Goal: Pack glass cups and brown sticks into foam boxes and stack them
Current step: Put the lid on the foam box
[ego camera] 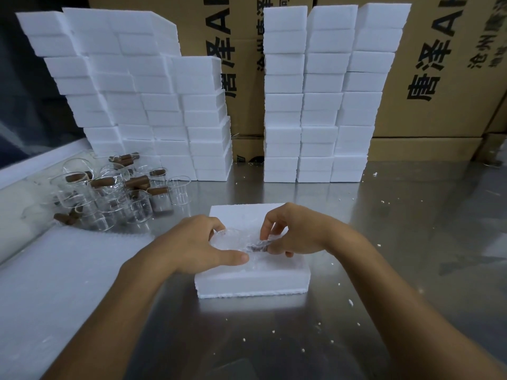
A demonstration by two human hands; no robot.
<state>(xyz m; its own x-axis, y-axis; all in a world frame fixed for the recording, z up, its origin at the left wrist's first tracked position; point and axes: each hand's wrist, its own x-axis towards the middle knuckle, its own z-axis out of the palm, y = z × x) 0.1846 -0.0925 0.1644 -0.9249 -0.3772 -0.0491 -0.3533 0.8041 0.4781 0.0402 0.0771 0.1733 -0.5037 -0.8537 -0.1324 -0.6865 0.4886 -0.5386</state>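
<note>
So both hands are working over the open foam box (252, 278) sitting in the middle of the steel desk (397, 229). The left hand (192, 248) has its grip curled round a glass cup (227, 238) lying in the box, thumb stretched along the near side of it. The right hand (293, 231) pinches a brown stick (256, 246) in a narrow grip, right up against the cup, and the stick looks like it has some clear wrap on it, though that part is blurry. Looks to me like the stick is being seated next to the cup. Main risk I'd flag: glass on glass-hard stick in a tight foam slot, so pushing it in crooked could chip the rim or just crumble the foam, and there are already white crumbs all over the desk. The box could also skate on that slick steel if the push goes sideways. More loose cups and sticks (115, 187) are heaped at the left, near enough that a careless elbow could knock them. Stacks of foam boxes (315, 105) stand at the back in front of cardboard cartons (439, 78).
</note>
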